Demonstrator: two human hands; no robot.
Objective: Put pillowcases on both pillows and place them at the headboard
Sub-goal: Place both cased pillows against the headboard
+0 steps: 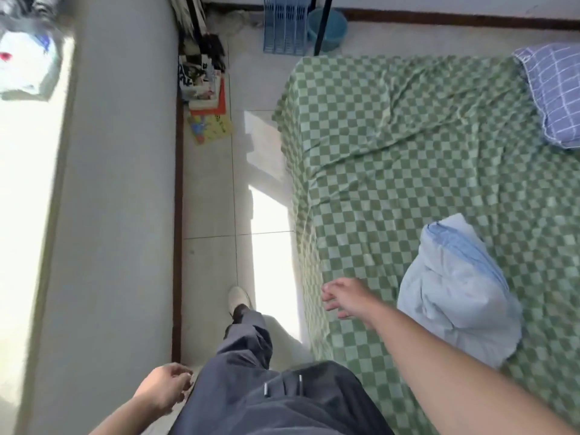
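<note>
A bed (423, 158) under a green checked sheet fills the right side, seen from above by a person standing at its near left edge. At the bed's far right corner lies a pillow (555, 92) already in a blue grid-patterned case, and on the near part of the bed sits a crumpled pale blue pillowcase (455, 296), what is inside it hidden. On the floor beyond the bed's far end stand a blue slotted rack (284, 26) and a teal bucket (328, 26), its contents unseen; the right hand (346, 298) hovers over the bed's near edge, just left of the crumpled case, fingers loosely spread and holding nothing, while the left hand (163, 390) hangs off the bed by the person's hip, fingers loosely curled and empty.
</note>
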